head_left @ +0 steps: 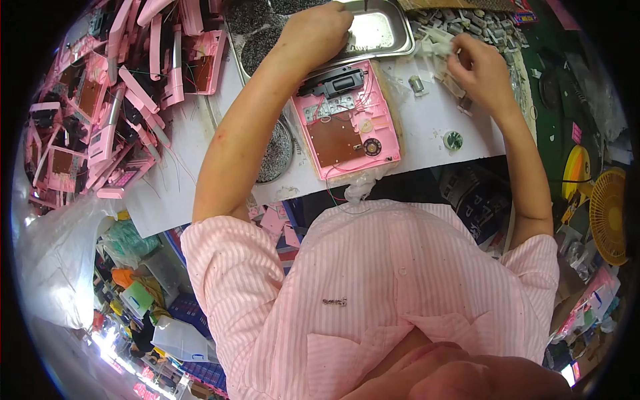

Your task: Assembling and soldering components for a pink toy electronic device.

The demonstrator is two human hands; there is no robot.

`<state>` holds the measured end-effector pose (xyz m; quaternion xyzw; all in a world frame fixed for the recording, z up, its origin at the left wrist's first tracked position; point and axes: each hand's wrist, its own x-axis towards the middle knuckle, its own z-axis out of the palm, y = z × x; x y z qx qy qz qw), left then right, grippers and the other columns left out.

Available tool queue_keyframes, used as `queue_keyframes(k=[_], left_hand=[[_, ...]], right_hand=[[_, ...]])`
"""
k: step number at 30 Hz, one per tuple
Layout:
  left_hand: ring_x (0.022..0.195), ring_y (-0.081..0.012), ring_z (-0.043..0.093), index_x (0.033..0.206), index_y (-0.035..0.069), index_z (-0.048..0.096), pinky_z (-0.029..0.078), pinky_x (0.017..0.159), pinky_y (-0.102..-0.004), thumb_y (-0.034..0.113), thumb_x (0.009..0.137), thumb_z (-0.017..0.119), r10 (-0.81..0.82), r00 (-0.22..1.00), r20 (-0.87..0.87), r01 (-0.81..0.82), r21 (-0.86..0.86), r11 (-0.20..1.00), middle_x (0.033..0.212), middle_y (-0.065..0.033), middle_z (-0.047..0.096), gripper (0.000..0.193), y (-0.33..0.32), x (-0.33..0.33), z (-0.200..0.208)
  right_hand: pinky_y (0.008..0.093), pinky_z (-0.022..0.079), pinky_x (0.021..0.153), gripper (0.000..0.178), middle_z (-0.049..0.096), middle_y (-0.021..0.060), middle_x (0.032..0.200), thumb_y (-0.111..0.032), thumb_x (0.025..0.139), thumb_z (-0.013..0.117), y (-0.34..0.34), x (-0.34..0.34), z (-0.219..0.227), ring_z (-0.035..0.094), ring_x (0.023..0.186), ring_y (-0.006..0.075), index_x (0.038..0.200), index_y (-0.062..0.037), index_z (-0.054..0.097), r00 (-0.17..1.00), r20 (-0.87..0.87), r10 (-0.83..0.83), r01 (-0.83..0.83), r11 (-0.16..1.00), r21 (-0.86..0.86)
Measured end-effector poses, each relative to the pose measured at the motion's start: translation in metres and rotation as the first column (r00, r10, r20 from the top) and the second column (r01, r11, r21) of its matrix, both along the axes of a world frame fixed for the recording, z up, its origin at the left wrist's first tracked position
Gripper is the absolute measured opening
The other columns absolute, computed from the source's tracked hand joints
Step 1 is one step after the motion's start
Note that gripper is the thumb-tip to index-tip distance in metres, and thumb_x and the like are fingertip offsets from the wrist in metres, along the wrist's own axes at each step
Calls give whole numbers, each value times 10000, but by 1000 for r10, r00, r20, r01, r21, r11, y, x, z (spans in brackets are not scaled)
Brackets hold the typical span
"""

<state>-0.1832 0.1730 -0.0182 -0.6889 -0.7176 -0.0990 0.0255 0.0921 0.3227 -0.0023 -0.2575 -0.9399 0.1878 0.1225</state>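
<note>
My left hand (319, 35) reaches over a shiny metal tray (404, 41), its fingers bent together at the tray's left side; what they pinch, if anything, is hidden. Small dark bits lie along the tray's near edge. My right hand (481, 72) is curled at a heap of whitish plastic pieces (435, 44), thumb and fingers drawn in; I cannot make out what is between them. Between my forearms lies an open pink plastic housing (393, 130), with a brown board (337, 141), red wires and a black mechanism (340, 83) inside. Neither hand touches the housing.
Pink housings (107, 133) are heaped at the left. Dark trays of small screws (261, 57) and a round dish (275, 157) sit beneath my left forearm. Small metal motors (477, 27) pile up at the far right; a loose one (417, 85) and a green-and-silver disc (453, 140) lie nearer.
</note>
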Motion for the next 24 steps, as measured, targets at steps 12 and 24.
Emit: queue_keyframes(k=[12,24], left_hand=[[821,-156,715,1031,-2,618,619,716,-279,54,975,663,59,-612,789,-243,-258,935,960,-104,717,90,-152,133,25],[795,-151,691,994,13,597,615,731,-299,64,992,645,-2,-722,692,-249,-256,934,982,-111,695,70,-167,153,9]], right_hand=[[277,487,661,200,700,21,861,-4,802,778,-126,29,11,619,765,108,981,-9,689,871,-490,39,-447,477,-757],[331,492,617,268,691,77,868,15,727,799,-129,19,23,619,702,251,969,-40,698,730,-465,500,-614,780,-125]])
